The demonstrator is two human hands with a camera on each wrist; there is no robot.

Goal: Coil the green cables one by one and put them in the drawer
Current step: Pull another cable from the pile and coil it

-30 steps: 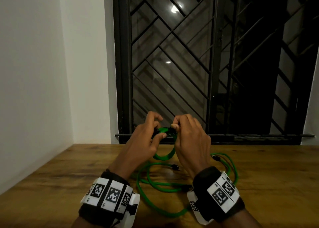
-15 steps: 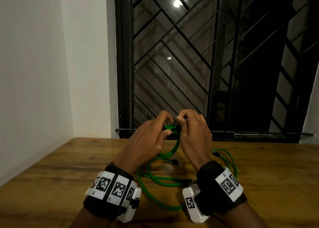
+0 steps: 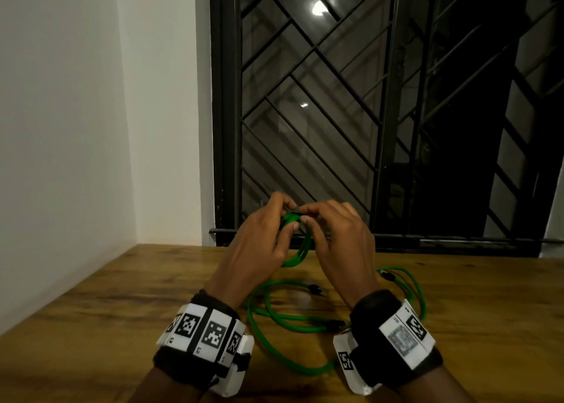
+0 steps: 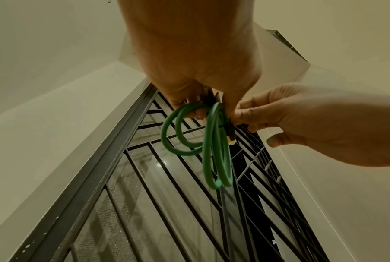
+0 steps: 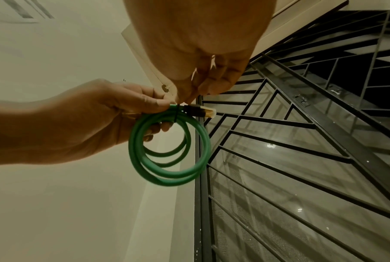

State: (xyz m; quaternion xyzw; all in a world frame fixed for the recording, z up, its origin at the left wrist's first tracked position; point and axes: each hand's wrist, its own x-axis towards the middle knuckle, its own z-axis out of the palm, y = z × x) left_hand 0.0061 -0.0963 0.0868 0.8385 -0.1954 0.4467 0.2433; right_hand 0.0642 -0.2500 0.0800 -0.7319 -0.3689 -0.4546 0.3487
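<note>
A green cable wound into a small coil (image 3: 300, 251) (image 4: 214, 150) (image 5: 169, 150) hangs between my two hands above the wooden table (image 3: 91, 311). My left hand (image 3: 259, 244) (image 5: 95, 120) holds the top of the coil with fingers curled round the loops. My right hand (image 3: 338, 238) (image 4: 286, 120) pinches the coil's top by its black plug (image 5: 198, 110), where a thin black tie (image 5: 177, 113) crosses the loops. More green cables (image 3: 293, 326) lie loose on the table under my wrists. No drawer is in view.
A dark window with a black metal grille (image 3: 366, 112) stands right behind the table's far edge. A white wall (image 3: 61, 128) closes the left side. Bare wood lies to the left and right of the loose cables.
Both hands have risen a little with the coil and moved closer together at its top. The loose cables on the table have not moved.
</note>
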